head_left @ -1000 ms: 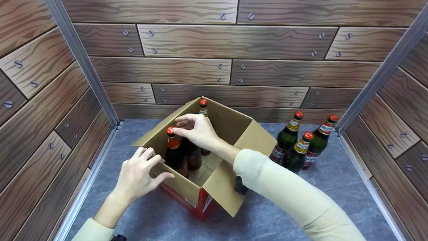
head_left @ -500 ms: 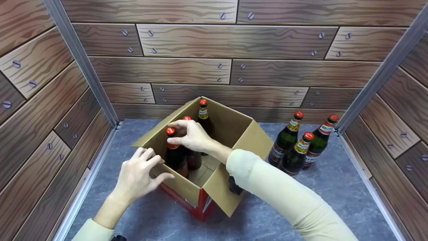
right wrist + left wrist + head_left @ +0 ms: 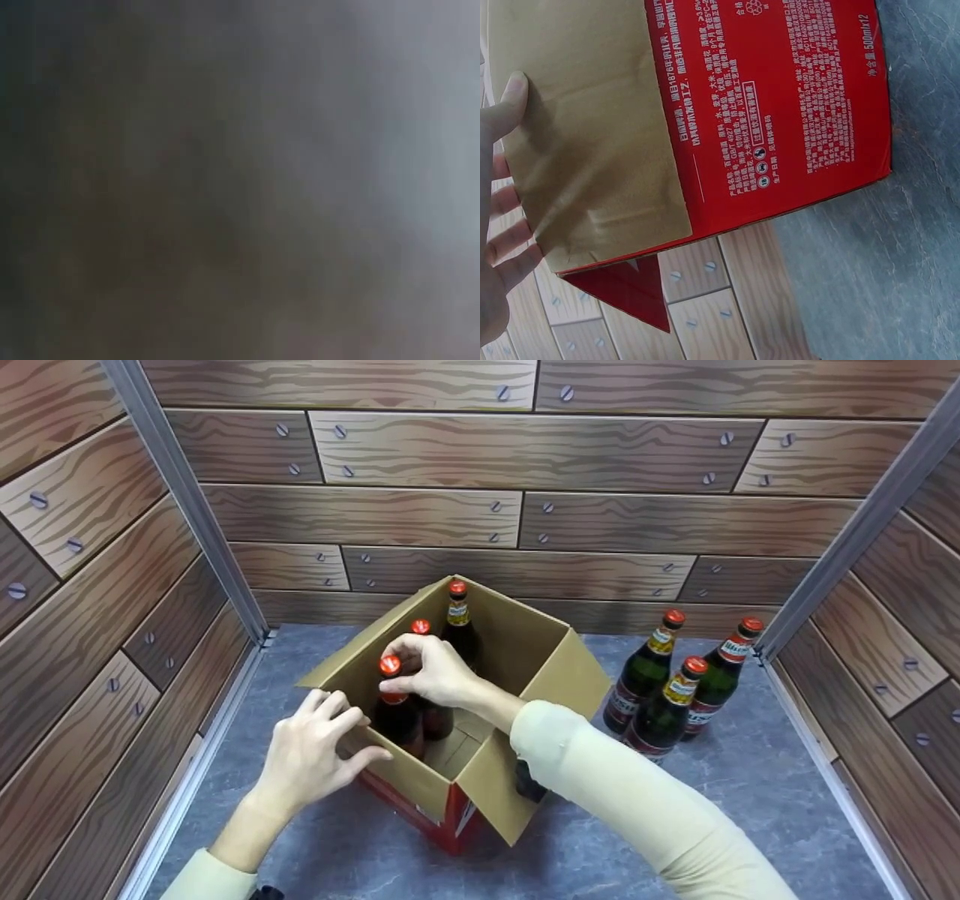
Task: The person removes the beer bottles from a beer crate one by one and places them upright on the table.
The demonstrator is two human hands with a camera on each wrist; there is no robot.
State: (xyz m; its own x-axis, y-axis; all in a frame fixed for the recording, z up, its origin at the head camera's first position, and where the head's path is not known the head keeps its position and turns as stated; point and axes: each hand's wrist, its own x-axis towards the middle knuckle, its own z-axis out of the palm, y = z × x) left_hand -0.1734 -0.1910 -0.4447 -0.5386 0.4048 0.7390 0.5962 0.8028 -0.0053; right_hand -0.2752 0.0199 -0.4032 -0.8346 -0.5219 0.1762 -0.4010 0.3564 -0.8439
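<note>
An opened cardboard box with red outer sides stands in the middle in the head view. Three dark beer bottles with red caps are upright inside it. My right hand reaches in and grips the neck of the front-left beer bottle, thumb on the near side. Behind it the hand partly covers a second bottle; a third bottle fills the far corner. My left hand holds the box's near-left flap, its thumb on the outer face. The right wrist view is only a dark blur.
Three green beer bottles stand close together on the grey marbled surface to the right of the box. Another flap sticks out toward them. Plank-patterned walls with metal corner strips enclose the space.
My right hand has drawn back slightly and closed round the bottle's neck. That bottle's cap has shifted a little right and toward me. The left hand has stayed on the flap.
</note>
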